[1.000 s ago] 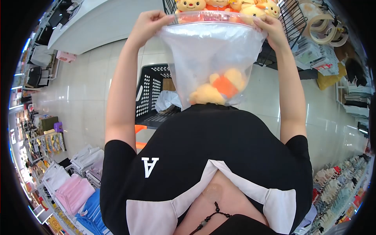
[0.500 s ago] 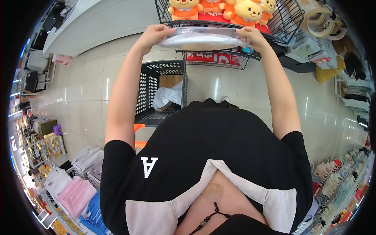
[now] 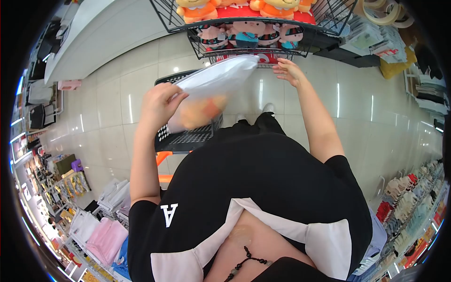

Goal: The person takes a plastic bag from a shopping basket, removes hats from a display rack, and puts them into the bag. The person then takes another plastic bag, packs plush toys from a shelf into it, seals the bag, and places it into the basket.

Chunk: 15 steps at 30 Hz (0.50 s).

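My left hand (image 3: 163, 99) pinches one corner of a translucent plastic bag (image 3: 221, 75). The bag hangs tilted, its far end reaching up and to the right. Inside its lower part an orange-and-yellow plush toy (image 3: 203, 112) shows through, blurred. To the right of the bag, my right hand (image 3: 289, 73) is held out with its fingers extended, touching nothing. Below the bag sits a black perforated basket (image 3: 185, 140) with orange parts, largely covered by the bag and my left arm.
A wire rack ahead holds orange plush toys (image 3: 272, 8) on top and plush toys in blue (image 3: 246, 37) beneath. Tape rolls (image 3: 380, 11) hang at the upper right. Folded pink cloth (image 3: 107, 239) lies lower left; clothes on hangers (image 3: 404, 211) line the lower right.
My right hand has let go of the bag. My left hand has brought the bag lower and left, over the basket, and it now hangs tilted. More of the lower rack shows.
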Motion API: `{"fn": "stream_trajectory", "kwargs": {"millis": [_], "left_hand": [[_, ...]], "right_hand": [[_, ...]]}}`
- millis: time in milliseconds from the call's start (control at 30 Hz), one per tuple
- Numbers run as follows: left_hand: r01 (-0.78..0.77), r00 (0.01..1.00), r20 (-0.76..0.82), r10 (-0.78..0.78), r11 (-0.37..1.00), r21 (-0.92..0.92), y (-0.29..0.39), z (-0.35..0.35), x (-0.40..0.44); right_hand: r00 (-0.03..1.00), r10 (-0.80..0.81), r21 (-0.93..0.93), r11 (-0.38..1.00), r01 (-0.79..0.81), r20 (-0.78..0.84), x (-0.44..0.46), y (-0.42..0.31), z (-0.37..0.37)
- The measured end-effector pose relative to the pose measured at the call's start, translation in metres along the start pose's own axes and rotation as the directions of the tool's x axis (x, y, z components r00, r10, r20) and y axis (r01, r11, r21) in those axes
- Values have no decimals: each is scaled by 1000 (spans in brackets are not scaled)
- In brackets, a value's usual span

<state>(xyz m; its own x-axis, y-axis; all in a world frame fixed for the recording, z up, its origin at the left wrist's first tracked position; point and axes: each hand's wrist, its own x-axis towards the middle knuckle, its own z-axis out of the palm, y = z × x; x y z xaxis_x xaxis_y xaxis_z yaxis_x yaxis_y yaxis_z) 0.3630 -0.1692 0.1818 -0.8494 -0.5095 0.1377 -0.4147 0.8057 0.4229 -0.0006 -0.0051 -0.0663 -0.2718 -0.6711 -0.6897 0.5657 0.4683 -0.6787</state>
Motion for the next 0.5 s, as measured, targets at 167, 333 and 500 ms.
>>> {"fn": "stream_trajectory", "kwargs": {"millis": [167, 333, 500], "left_hand": [[86, 994, 65, -87, 996, 12, 10, -14, -20], [266, 964, 49, -263, 962, -66, 18, -19, -43], [357, 933, -20, -360, 930, -90, 23, -17, -49]], "right_hand": [[995, 75, -51, 996, -79, -71, 15, 15, 7], [993, 78, -43, 996, -82, -84, 37, 22, 10], [994, 72, -19, 997, -74, -83, 46, 22, 12]]}}
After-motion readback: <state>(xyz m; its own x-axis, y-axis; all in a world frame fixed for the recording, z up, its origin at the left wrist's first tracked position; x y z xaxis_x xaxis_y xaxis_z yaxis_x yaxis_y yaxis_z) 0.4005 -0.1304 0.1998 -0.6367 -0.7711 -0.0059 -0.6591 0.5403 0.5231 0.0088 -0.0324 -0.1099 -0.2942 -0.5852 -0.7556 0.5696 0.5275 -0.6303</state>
